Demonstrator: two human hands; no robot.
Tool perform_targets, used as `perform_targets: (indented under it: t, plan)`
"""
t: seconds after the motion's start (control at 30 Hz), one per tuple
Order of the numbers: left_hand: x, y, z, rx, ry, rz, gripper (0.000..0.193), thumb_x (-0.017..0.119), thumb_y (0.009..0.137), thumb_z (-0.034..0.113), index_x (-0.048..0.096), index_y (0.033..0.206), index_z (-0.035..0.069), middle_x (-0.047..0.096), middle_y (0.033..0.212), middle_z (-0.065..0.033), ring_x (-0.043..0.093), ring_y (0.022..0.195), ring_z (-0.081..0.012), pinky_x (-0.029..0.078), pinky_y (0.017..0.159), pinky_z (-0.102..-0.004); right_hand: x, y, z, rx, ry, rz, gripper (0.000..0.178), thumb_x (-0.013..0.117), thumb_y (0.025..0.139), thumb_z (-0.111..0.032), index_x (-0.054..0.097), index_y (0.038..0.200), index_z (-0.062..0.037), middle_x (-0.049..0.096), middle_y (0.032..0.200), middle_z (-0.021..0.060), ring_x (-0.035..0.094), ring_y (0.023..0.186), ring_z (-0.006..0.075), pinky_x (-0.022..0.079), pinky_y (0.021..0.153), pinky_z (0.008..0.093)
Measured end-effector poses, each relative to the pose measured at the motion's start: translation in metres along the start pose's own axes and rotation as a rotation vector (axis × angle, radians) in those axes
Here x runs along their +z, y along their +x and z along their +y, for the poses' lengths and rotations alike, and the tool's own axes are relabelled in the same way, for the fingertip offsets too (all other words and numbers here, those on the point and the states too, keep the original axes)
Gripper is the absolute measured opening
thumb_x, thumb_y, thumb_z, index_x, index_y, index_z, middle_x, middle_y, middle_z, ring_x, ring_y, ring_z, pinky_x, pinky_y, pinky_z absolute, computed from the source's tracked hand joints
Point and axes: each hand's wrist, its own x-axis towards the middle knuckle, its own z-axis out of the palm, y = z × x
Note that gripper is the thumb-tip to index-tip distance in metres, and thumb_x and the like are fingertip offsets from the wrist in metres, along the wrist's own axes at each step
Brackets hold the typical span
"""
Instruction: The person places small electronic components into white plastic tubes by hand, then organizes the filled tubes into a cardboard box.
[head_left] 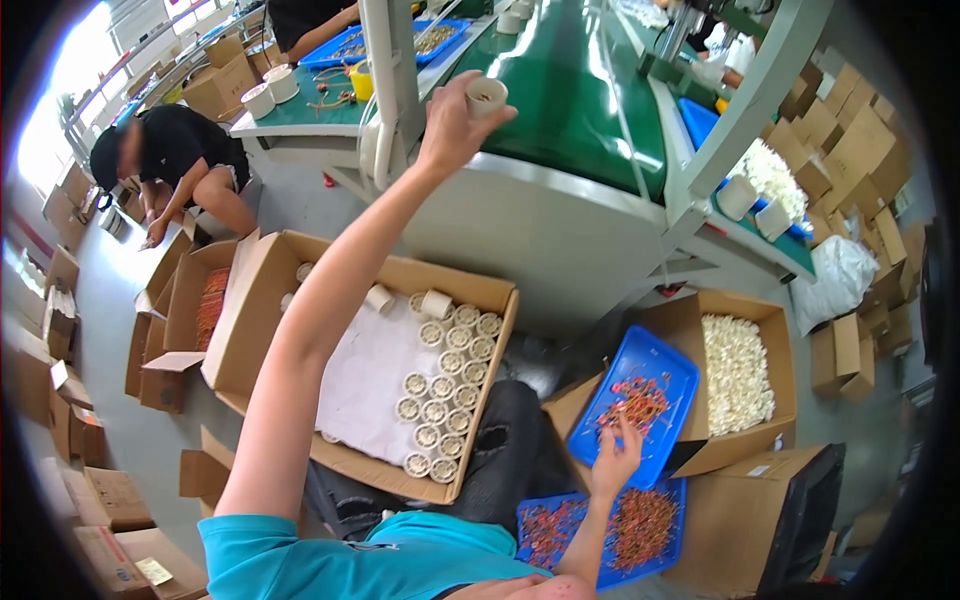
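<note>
My left hand (455,130) is stretched far forward, its fingers closed round a white round plastic cup (486,96) with its opening up. The cup is at the near end of a green conveyor belt (570,85); whether it touches the belt I cannot tell. On my right, a tilted blue tray (662,358) holds a heap of small red and orange wired parts (638,400). My right hand (617,458) reaches into the near edge of that heap with its fingertips bunched; what they pinch, if anything, is too small to make out.
An open carton (400,266) before me holds rows of white round housings (455,362). Below the tilted tray lies another blue tray of wired parts (642,525). A carton of small white pieces (738,375) stands at the right. A person (185,160) crouches at the left among cartons.
</note>
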Motion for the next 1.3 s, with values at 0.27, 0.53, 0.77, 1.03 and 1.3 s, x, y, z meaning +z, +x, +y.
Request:
perform_targets:
  t: [0.27, 0.53, 0.77, 1.03, 1.3]
  plan:
    - [0.039, 0.038, -0.086, -0.220, 0.198, -0.066, 0.076, 0.075, 0.083, 0.022, 0.033, 0.138, -0.010, 0.051, 0.127, -0.0327, 0.051, 0.116, -0.0423, 0.042, 0.100, -0.0467, -0.034, 0.005, 0.126, 0.311, -0.736, 0.144, 0.038, 0.072, 0.079, -0.002, 0.065, 0.116, 0.0021, 0.060, 0.108, 0.0185, 0.062, 0.091, 0.0373, 0.050, 0.083, 0.0437]
    - [-0.008, -0.047, -0.014, 0.321, 0.188, 0.196, 0.053, 0.069, 0.084, 0.010, 0.045, 0.131, 0.008, 0.042, 0.140, -0.0190, 0.042, 0.126, -0.0389, 0.036, 0.100, -0.0475, -0.032, 0.023, 0.150, 0.247, -0.691, -0.091, 0.036, 0.072, 0.078, -0.001, 0.067, 0.113, 0.0017, 0.057, 0.113, 0.0221, 0.062, 0.093, 0.0396, 0.049, 0.082, 0.0454]
    - [-0.065, -0.300, -0.068, -0.053, 0.298, -0.175, 0.051, 0.066, 0.087, 0.017, 0.044, 0.132, 0.009, 0.045, 0.136, -0.0210, 0.045, 0.123, -0.0397, 0.035, 0.103, -0.0492, -0.020, 0.022, 0.103, 0.108, -0.826, 0.311, 0.038, 0.067, 0.081, 0.000, 0.064, 0.119, -0.0001, 0.054, 0.118, 0.0222, 0.062, 0.095, 0.0417, 0.049, 0.082, 0.0481]
    - [-0.080, -0.404, -0.114, -0.540, 0.262, -0.842, 0.051, 0.045, 0.100, 0.039, 0.037, 0.145, 0.015, 0.044, 0.135, -0.0242, 0.051, 0.117, -0.0427, 0.041, 0.096, -0.0548, -0.053, 0.036, 0.156, 0.192, -0.945, -0.140, 0.038, 0.066, 0.081, 0.000, 0.064, 0.119, 0.0004, 0.054, 0.119, 0.0256, 0.063, 0.097, 0.0400, 0.050, 0.084, 0.0471]
    - [-0.053, -0.395, -0.119, -0.307, 0.291, -0.469, 0.046, 0.062, 0.090, 0.029, 0.045, 0.129, 0.010, 0.046, 0.133, -0.0187, 0.053, 0.112, -0.0421, 0.045, 0.089, -0.0538, -0.038, 0.006, 0.121, 0.036, -0.708, 0.102, 0.050, 0.067, 0.082, -0.005, 0.057, 0.131, -0.0069, 0.054, 0.122, 0.0235, 0.057, 0.110, 0.0425, 0.046, 0.093, 0.0468]
